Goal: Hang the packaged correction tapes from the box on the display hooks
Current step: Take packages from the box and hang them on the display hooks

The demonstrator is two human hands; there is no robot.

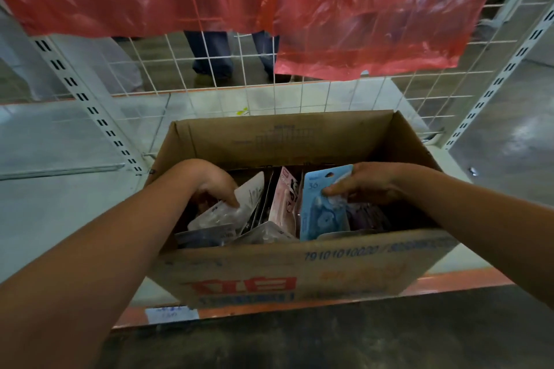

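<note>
- The right hand (368, 183) pinches the top of a blue package (322, 207), thumb on its face and fingers behind. It stands upright in the right part of the cardboard box (299, 266), not yet lifted clear. With so small a grip near the hang hole, the card could twist or slip back among the others as it comes up.
- The left hand (215, 186) reaches into the left part of the box, fingers curled onto a clear-fronted package (239, 204). How firmly it holds I cannot tell. Pulling there may drag neighbouring packs along, since they lie loosely tilted against each other.
- A pink package (283, 198) stands just beside the blue one. It looks likely to tip over once its neighbour leaves.
- The box sits on the shelf (75, 189), its near wall close to the front edge. A hard upward tug with both hands could nudge it forward.
- No display hooks are visible. A red plastic sheet (359, 18) hangs over the wire grid (269, 93) behind the box, and might snag or hide the hanging spots.
</note>
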